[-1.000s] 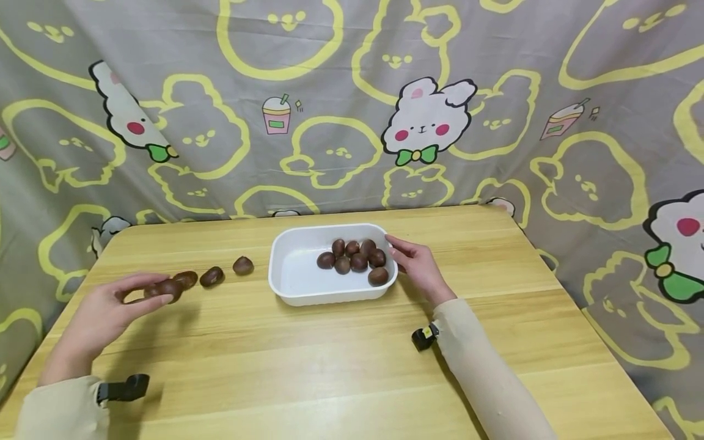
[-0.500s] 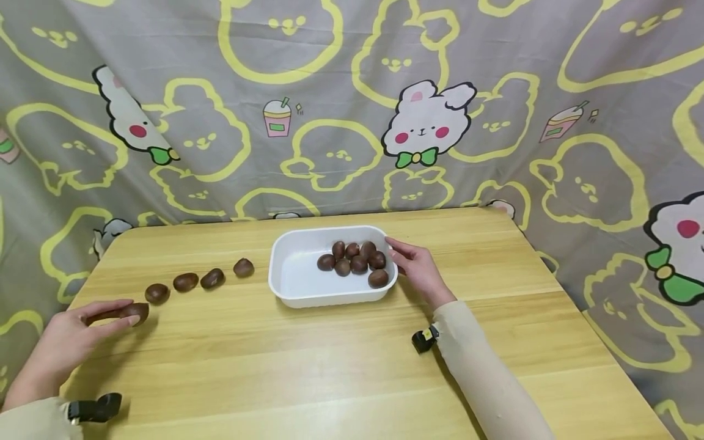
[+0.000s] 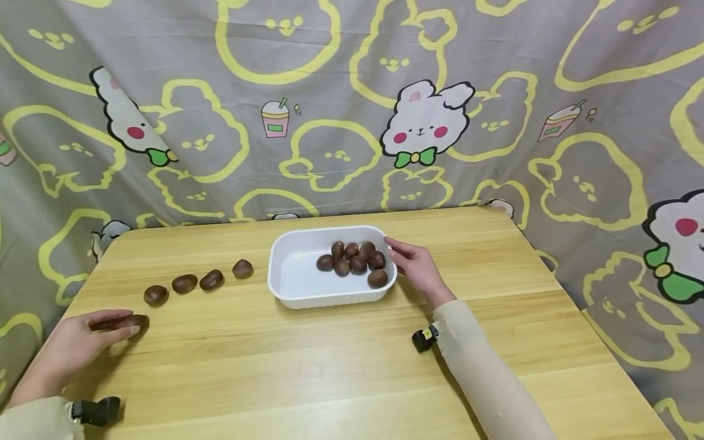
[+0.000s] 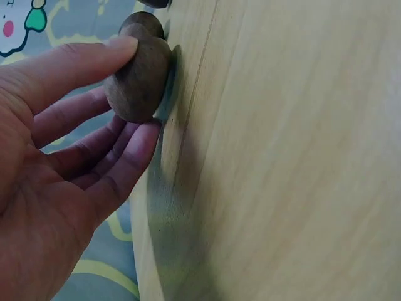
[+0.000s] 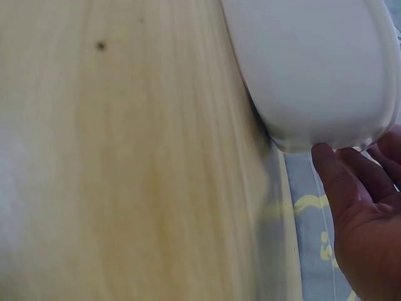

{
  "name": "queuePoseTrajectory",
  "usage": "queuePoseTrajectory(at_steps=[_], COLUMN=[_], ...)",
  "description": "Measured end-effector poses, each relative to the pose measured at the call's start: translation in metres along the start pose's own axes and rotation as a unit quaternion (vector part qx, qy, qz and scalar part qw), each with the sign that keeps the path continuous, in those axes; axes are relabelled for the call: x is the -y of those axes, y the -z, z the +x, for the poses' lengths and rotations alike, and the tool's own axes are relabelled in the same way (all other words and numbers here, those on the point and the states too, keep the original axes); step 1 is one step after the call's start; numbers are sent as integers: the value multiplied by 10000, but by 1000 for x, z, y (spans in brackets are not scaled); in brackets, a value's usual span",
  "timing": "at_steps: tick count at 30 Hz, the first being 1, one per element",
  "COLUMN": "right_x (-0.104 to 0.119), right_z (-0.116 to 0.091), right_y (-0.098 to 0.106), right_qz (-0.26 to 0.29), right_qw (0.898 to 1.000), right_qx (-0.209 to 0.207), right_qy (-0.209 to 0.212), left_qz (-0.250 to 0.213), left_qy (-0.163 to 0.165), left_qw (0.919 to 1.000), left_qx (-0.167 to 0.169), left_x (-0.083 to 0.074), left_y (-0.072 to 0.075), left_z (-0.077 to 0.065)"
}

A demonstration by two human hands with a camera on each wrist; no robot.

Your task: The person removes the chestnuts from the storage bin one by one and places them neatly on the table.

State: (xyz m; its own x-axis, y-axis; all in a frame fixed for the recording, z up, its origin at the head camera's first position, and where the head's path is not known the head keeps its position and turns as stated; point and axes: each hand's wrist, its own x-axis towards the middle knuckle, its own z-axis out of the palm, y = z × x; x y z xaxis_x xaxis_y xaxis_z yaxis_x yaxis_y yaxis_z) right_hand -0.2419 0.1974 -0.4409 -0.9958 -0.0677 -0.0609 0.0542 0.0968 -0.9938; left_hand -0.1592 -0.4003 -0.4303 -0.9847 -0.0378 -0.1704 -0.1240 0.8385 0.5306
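Head view: a white rectangular tray point(image 3: 297, 281) sits on a wood-grain surface point(image 3: 330, 373), eight brown chestnuts point(image 3: 358, 264) clustered toward its right half. The right hand point(image 3: 417, 269) rests extended fingers against the tray's right end. Left of the tray, four loose chestnuts point(image 3: 184, 283) form a slanting row; nearby, the left hand point(image 3: 77, 341) pinches another chestnut point(image 4: 139, 84). Printed drink cups point(image 3: 275, 119) on the curtain point(image 3: 209, 55) bear green labels.
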Motion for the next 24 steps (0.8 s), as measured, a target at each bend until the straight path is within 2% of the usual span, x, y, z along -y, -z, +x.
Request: queuePoseTrajectory(at_steps=[11, 18, 21, 24], right_x=[1, -1, -1, -2], right_z=[0, 0, 1, 1], right_y=[2, 4, 4, 3], right_qz=[-30, 13, 66, 83], right_qw=[10000, 10000, 10000, 10000], right_qx=[23, 0, 3, 30], right_qy=[-9, 55, 59, 4], left_qz=[49, -2, 133, 253], left_qy=[-11, 35, -67, -222], left_qw=[10000, 9997, 9999, 9981], left_qx=[-5, 261, -7, -520], left_x=[-1, -3, -7, -14], left_y=[0, 2, 0, -1], left_z=[1, 7, 6, 3])
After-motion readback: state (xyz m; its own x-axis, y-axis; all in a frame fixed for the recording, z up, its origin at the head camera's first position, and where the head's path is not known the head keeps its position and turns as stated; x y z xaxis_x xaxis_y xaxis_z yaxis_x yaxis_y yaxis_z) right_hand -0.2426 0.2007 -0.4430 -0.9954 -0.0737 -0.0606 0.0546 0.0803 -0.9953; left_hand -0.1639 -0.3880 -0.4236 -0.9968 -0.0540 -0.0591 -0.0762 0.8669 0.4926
